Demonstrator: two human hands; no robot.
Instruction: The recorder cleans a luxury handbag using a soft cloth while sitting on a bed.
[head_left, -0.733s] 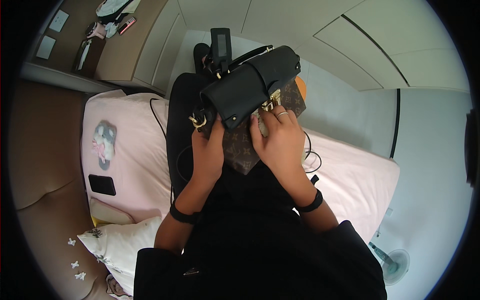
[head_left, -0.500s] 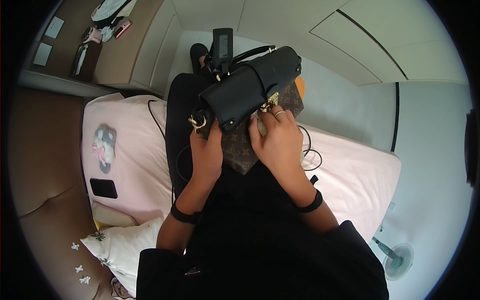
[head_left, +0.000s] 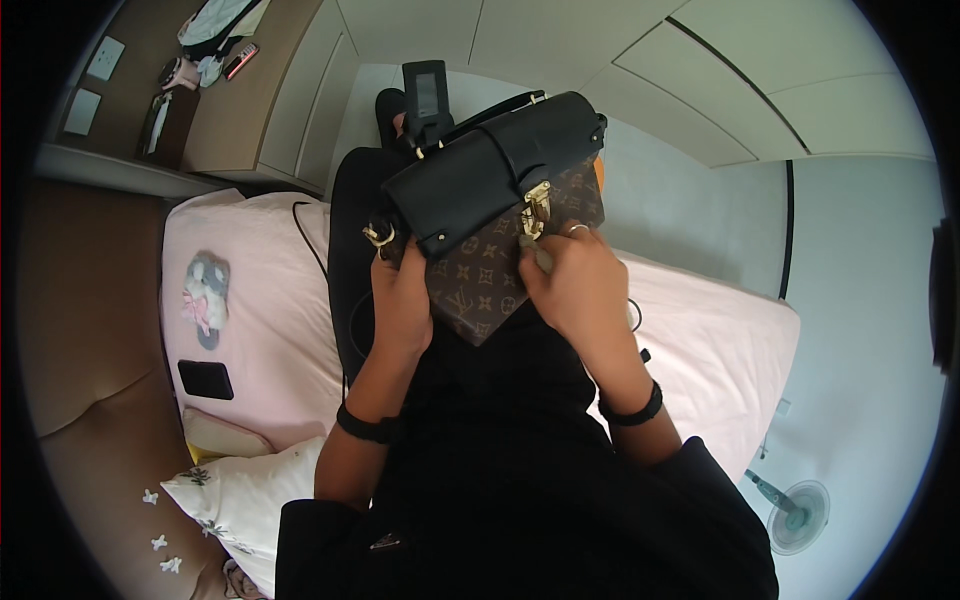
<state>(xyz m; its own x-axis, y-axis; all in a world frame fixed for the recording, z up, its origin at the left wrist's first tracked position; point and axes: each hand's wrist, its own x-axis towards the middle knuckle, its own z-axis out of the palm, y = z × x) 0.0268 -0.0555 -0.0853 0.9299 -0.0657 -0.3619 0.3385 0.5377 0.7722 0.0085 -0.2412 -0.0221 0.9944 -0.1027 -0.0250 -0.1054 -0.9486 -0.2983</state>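
Observation:
A handbag with a black leather flap [head_left: 490,180] and a brown patterned body [head_left: 478,290] rests on my lap, tilted up to the right. My left hand [head_left: 402,305] grips its lower left corner, thumb up beside a gold ring fitting [head_left: 378,236]. The gold clasp [head_left: 535,209] on the front shows fully. Just below it, my right hand [head_left: 582,290] is closed in a pinch on a small greyish-beige cloth [head_left: 542,257], most of it hidden by the fingers. A black tag [head_left: 427,100] lies beyond the bag's handle.
I sit on a bed with a pink sheet [head_left: 710,340]. To the left lie a plush slipper-shaped item [head_left: 206,300], a black phone [head_left: 205,380] and a white pillow [head_left: 245,490]. A wooden desk [head_left: 235,120] stands far left; a fan [head_left: 798,517] is at the lower right.
My right hand has drawn back to the right and slightly down, uncovering the clasp and more of the patterned front. The bag has shifted slightly left with my left hand still on it.

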